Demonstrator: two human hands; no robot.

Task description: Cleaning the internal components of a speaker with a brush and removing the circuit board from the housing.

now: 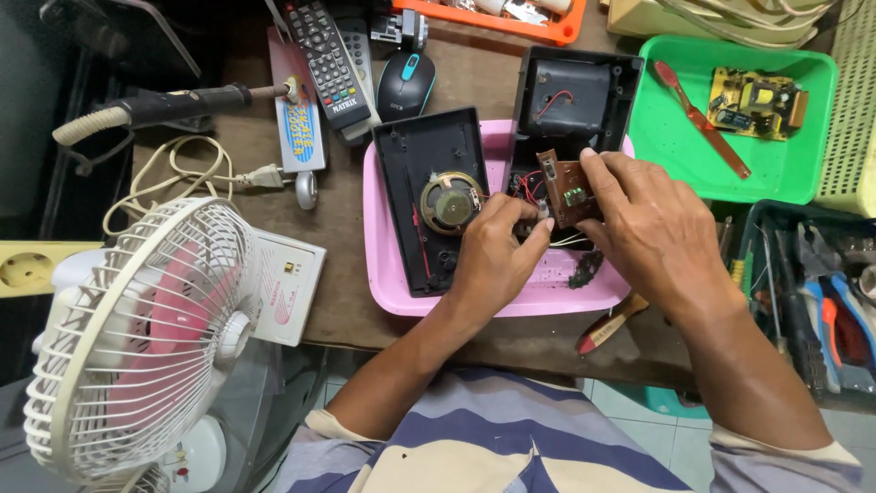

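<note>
Brown tabletop (493, 87) carries a pink tray (388, 274) straight ahead of me, and two black case halves lie in it. Over the tray's middle I hold a small brown circuit board (568, 194), its long axis running away from me. My right hand (652, 224) grips its right edge; my left hand (497, 251) pinches at its lower left corner, equally close.

Flat blue-and-yellow labelled pack (299, 128) beside black remote (327, 57).
</note>
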